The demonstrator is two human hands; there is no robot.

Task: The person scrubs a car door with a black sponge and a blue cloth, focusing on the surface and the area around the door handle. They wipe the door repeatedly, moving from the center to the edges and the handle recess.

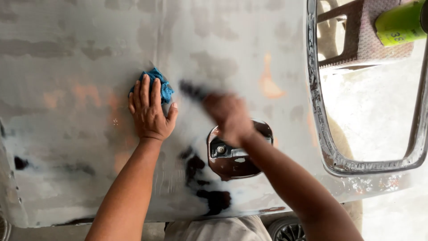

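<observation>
A grey, patchily sanded car door panel [89,40] is laid flat, window opening at right. A blue cloth [161,85] is pressed under the flat, unclenched left hand [149,111]. The blurred right hand [227,117] is clenched on a dark tool [191,90]; a brown stool [365,33] is seen beyond.

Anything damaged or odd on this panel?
Yes. The grey car door panel is patchy, with orange and dark spots showing through, and the handle recess has no handle. The left hand presses a blue cloth; the right hand is motion-blurred, holding something dark.

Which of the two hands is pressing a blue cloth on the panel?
The left hand, lying flat over the blue cloth. The right hand is blurred and holds something dark instead.
</observation>
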